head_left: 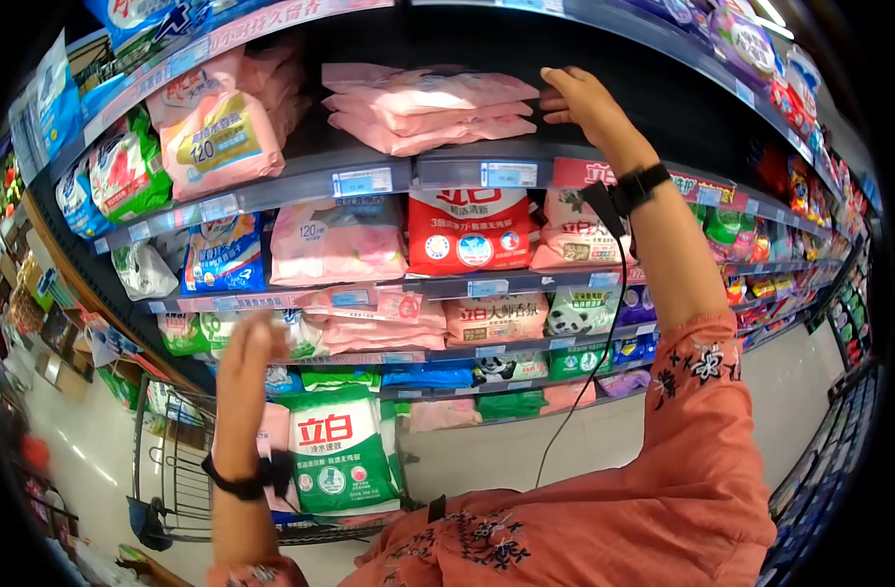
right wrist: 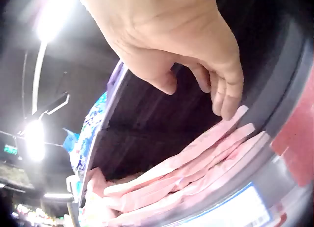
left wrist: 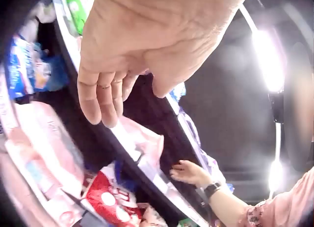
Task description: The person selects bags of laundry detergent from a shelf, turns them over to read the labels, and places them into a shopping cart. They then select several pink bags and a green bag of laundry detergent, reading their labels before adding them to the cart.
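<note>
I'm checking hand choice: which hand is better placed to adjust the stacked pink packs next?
Probably the right hand: its fingers are beside the stacked pink packs, while the left hand appears farther off, before lower shelves.

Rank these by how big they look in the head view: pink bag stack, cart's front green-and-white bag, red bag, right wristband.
1. Pink bag stack and green-and-white bag, too close to rank
2. Red bag
3. Right wristband

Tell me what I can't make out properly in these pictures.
- Left hand, head view: finger outlines blurred.
- Red bag, head view: top hidden by the shelf edge above.
- Pink pack, head view: partly hidden behind the green and white bag.
- Price label, right wrist view: cut off by the bottom edge, print unreadable.
</note>
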Available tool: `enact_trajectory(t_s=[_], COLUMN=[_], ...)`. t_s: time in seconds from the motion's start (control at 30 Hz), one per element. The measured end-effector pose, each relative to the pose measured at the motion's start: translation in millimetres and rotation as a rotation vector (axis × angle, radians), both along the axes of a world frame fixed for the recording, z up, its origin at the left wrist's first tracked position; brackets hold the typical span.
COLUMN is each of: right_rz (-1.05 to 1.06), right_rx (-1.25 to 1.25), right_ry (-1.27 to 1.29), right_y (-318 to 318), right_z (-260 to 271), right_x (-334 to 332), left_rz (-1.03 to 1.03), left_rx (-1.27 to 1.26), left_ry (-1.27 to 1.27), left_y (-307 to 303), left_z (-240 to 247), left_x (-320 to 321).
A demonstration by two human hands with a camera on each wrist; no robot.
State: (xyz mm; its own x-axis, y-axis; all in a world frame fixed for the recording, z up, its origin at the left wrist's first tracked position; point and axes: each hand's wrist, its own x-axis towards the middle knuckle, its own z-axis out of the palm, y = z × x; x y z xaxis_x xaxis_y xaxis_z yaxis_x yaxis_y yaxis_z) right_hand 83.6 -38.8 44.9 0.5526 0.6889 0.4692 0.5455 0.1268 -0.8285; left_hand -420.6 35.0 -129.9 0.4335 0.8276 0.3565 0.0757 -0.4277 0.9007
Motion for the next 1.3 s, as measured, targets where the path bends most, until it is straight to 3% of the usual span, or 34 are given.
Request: enact_trajectory(t_s=[0.1,0.23,0.3,0.43,0.6,0.73,0.83,1.03,1.07,1.2,1.23,1.3], right_rz=[-0.014,0.001,0.051,0.13,0.095,0.145,0.223,0.285,0.331,0.277,0.277,0.36], right_rx=[-0.226,-0.32,-0.289,-0.208,-0.162,-0.202,-0.209,-0.087,-0.055,0.01,0.036,0.045], right_ry=[0.052,0.138,0.145,0.184,0.432,0.441,0.472,0.515,0.507,0.473,0.463,0.409], right_y=[5.5,22.7,18.2,23.9,47.5,56.1,76.7,67.4,66.2,63.4,59.7,46.4], right_z=[-4.6,-4.3,-7.5,-16.9,-15.7,-14.1,-20.5,-18.8,-16.8,3.4,9.4,20.8], right_x=[22.5,16.1,20.5,45.9,43.6,47.6,63.2,37.1,35.2,15.1,10.4,4.7], left_rz=[-0.075,-0.192,-0.211,-0.228,-0.096,-0.038,-0.114,-0.37,-0.519,-0.518,-0.466,-0.456], left_rx=[0.244,0.199,0.001,-0.164,-0.163,-0.144,-0.229,-0.282,-0.393,-0.449,-0.377,-0.425], left_ry=[0.039,0.009,-0.084,0.039,0.278,0.353,0.354,-0.275,-0.308,-0.299,-0.301,-0.238], left_y=[32.6,76.0,104.8,154.6,148.6,151.2,159.1,155.6,192.1,206.4,185.7,187.5], left_z=[68.5,118.1,134.3,160.9,174.5,174.4,173.9,151.0,145.8,166.3,174.2,187.2], left_x=[58.6,136.8,175.8,212.6,228.9,247.0,252.0,261.9,261.8,246.7,237.4,225.0])
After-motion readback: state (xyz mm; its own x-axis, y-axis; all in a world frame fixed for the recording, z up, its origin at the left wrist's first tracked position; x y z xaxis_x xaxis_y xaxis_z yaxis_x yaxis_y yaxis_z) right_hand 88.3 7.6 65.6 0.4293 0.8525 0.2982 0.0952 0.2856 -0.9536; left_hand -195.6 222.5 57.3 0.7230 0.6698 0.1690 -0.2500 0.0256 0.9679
